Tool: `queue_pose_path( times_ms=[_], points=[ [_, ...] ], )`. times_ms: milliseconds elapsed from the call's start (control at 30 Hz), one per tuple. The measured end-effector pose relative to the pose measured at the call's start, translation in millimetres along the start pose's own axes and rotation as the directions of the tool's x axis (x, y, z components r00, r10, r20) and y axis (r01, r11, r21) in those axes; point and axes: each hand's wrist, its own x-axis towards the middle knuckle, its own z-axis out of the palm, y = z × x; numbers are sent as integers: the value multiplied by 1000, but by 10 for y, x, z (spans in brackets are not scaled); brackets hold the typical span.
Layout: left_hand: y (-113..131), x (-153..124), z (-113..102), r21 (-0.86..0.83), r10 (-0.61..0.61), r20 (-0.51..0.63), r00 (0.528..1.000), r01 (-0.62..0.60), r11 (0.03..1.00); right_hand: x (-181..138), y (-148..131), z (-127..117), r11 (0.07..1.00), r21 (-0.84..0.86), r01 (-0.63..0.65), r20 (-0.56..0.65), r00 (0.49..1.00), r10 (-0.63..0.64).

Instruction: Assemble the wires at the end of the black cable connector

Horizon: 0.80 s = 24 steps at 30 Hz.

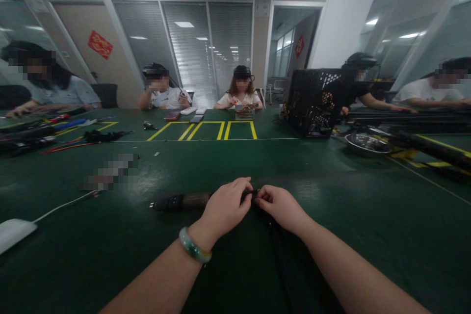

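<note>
On the green table lies a dark rod-like handle (169, 202) with a brown section and a small metallic tip at its left end. My left hand (226, 208) is closed over its right end, fingers curled around a thin black part. Close beside it, my right hand (281, 208) pinches at the end of that black part, its thumb and forefinger pressed together. The exact kind of the thing is unclear, and its middle is hidden under my left hand. A long dark strip (277, 255) runs from below my right hand toward me.
A white box (16, 233) with a cable to a blurred device (110, 172) is at left. Cables and tools (105, 135) lie farther back. A black computer case (312, 103) and a metal bowl (368, 144) stand at right. Several people sit around the table.
</note>
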Motion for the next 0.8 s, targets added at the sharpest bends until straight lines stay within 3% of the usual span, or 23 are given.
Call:
queue_pose_path(
  times_ms=[333,600,800],
  points=[
    [-40,-11,37,25,48,46,998,-49,998,-6,-21,-9,1000,7,3,6,1000,-3],
    [-13,-9,31,-2,17,-17,1000,-17,1000,5,18,10,1000,8,16,-6,1000,-16],
    [-33,-4,46,13,29,2,1000,-29,999,2,-9,-1,1000,9,8,2,1000,-8]
  ],
)
